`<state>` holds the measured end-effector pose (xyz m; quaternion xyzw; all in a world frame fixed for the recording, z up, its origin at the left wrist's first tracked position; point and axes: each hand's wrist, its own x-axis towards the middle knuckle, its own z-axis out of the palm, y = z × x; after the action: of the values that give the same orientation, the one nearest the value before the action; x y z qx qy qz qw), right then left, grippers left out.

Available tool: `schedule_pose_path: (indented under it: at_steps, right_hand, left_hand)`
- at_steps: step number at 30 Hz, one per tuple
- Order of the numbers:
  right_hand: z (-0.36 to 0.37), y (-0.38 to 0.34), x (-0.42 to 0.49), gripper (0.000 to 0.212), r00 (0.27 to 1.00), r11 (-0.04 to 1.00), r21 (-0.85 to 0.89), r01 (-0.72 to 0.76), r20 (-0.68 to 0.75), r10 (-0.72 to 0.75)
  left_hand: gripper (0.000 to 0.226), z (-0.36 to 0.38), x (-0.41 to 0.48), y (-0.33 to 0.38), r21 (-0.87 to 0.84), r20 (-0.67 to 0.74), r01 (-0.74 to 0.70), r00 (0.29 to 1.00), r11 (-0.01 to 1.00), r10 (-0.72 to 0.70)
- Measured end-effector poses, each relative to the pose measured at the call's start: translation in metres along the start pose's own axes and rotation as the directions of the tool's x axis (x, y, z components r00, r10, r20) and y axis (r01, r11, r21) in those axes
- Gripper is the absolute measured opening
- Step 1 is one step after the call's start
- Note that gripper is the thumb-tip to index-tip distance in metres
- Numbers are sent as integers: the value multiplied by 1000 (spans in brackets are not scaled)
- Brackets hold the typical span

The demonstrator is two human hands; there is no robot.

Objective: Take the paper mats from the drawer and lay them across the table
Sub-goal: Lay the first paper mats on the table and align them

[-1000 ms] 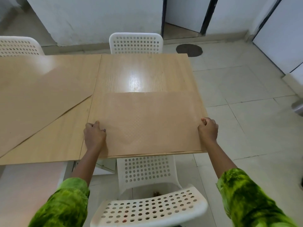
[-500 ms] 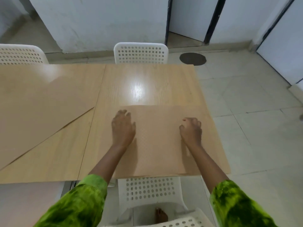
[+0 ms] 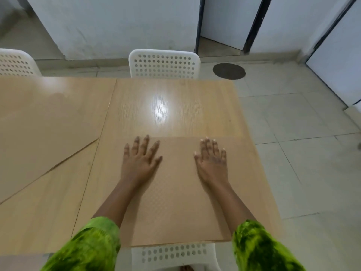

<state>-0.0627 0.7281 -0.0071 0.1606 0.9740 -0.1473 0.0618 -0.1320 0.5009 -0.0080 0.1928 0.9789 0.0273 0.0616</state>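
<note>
A tan paper mat (image 3: 179, 202) with a fine dotted texture lies flat on the near right part of the wooden table (image 3: 175, 108). My left hand (image 3: 139, 161) presses flat on the mat's far left area, fingers spread and straight. Pressing flat on its far right area is my right hand (image 3: 212, 162), also with straight fingers. Another large paper mat (image 3: 39, 122) covers the table's left part, its near edge running diagonally.
A white perforated chair (image 3: 164, 63) stands behind the table, another (image 3: 15, 63) at the far left, and a third (image 3: 175, 255) is tucked under the near edge. Tiled floor lies to the right, with a round dark floor cover (image 3: 229, 71).
My hands left the mat's near corners and moved onto its top, then slid forward with fingers spreading flat. The mat now lies further onto the table.
</note>
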Motion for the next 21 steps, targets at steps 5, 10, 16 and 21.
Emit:
schedule_pose_path:
  at_steps: [5,10,16,21]
  right_hand:
    - [-19,65,2,60,982,980,-59,-191,-2,191]
    - [-27,31,-24,59,994,995,-16,-103,-27,102]
    - [17,-36,-115,60,989,991,41,127,67,-129]
    - [21,-21,-119,64,995,996,2,85,42,-85]
  left_hand:
    - [71,-3,-8,-36,-2,-1,94,996,996,-94]
    - [79,-19,-29,-10,-16,-34,54,998,998,-54]
    - [64,11,-111,64,-156,49,-59,997,986,68]
    - [65,13,-114,34,-84,-1,48,999,995,-48]
